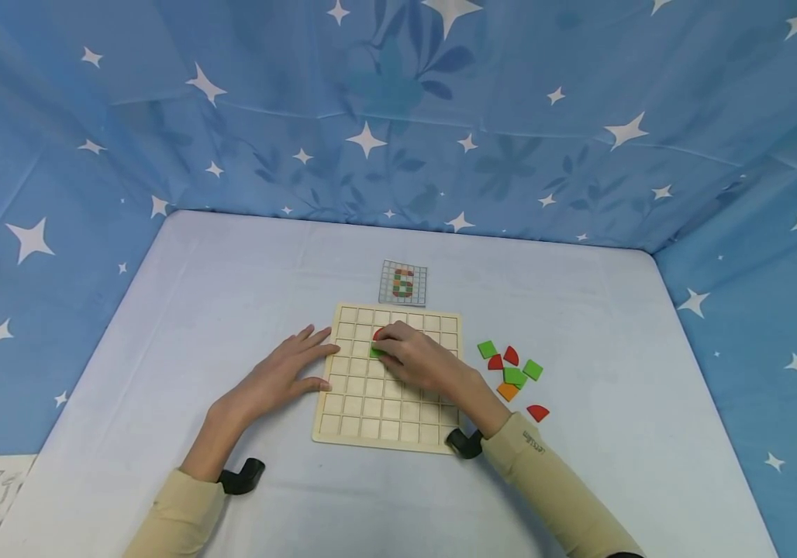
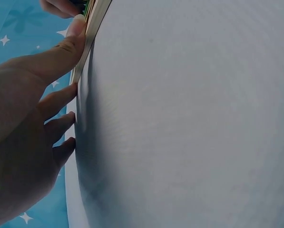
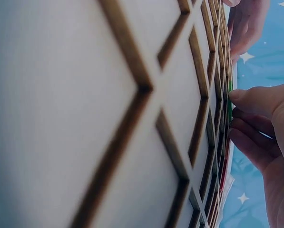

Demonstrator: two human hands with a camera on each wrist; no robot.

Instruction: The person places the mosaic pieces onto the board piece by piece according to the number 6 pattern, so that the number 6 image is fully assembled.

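Observation:
A wooden grid board (image 1: 360,407) lies on the table, divided into square cells. My right hand (image 1: 419,356) reaches over its upper middle and pinches a green tile (image 1: 375,352) between thumb and fingers, low at the cells; the right wrist view also catches the green tile (image 3: 230,95) at the thumb tip. Just above it on the board, a red quarter-round tile (image 1: 378,334) is partly covered by that hand. My left hand (image 1: 280,372) has its fingers spread, with thumb and fingertips resting at the board's left edge.
Right of the board lie loose green tiles (image 1: 533,370), red quarter-round tiles (image 1: 538,412) and an orange tile (image 1: 507,391). Behind the board is a small card (image 1: 388,291) printed with a coloured figure on a grid. A blue starry curtain (image 1: 287,116) encloses the white table (image 1: 245,287).

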